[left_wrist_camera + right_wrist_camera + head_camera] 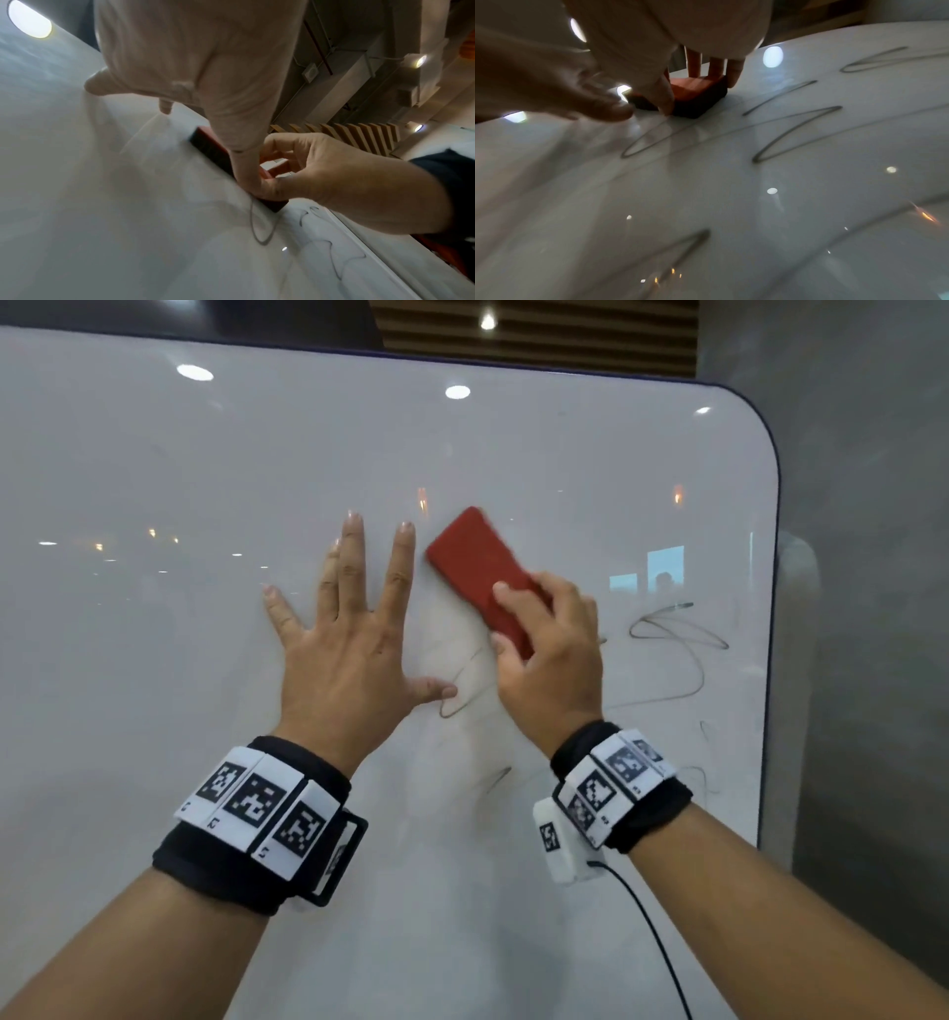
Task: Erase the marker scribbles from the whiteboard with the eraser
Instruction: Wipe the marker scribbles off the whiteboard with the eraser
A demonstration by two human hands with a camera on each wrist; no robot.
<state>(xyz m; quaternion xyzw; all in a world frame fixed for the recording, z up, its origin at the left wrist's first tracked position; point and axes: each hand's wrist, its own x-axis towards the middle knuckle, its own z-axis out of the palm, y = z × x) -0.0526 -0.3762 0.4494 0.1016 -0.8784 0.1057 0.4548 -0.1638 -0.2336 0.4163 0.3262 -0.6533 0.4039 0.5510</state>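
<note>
The whiteboard (154, 454) carries scribbles (678, 634) right of the right hand (552, 660), which clamps the red eraser (477, 572); the left hand (349, 629), flat and splayed alongside, risks smearing faint ink under its thumb

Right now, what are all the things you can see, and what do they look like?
whiteboard: one, white and glossy, dark rim, upright, filling most of the view
eraser: one, red, pressed on the board, near its middle
scribbles: several looping grey lines, right of and below the eraser
wall: one, grey, right of the board
wristbands: two, black with black-and-white tags, one on each wrist
left hand: fingers spread, flat on the board
right hand: grips the eraser
</note>
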